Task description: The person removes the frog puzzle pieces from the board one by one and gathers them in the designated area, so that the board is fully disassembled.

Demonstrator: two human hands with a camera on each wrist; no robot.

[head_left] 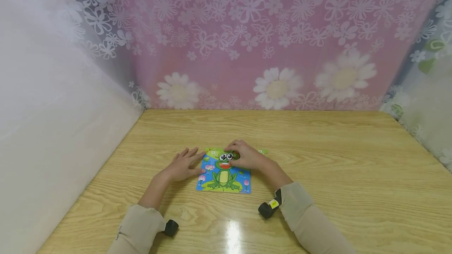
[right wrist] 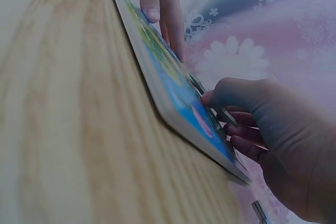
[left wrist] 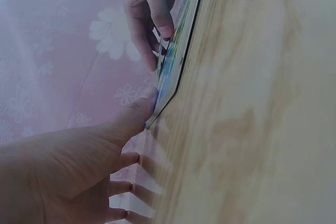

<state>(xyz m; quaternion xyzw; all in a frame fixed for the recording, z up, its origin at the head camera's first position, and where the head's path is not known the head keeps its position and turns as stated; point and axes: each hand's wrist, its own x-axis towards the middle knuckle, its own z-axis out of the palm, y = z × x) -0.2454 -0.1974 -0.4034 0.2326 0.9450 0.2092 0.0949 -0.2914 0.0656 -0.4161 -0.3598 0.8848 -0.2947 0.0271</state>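
Observation:
A square frog jigsaw puzzle (head_left: 224, 177), blue and green with pink lotus flowers, lies flat on the table. My right hand (head_left: 248, 156) is over its upper right part and pinches a puzzle piece (right wrist: 229, 118) between thumb and fingers. That piece is tilted above the board in the right wrist view and partly hidden by the fingers. At the puzzle's left side is my left hand (head_left: 181, 166), its fingers spread on the tabletop and its thumb (left wrist: 148, 94) resting on the board's edge.
Just beyond the right hand, a loose green puzzle piece (head_left: 263, 151) lies on the wood-grain table (head_left: 335, 167). A pink floral curtain (head_left: 219, 50) hangs along the back edge, with a pale sheet (head_left: 63, 89) at the left.

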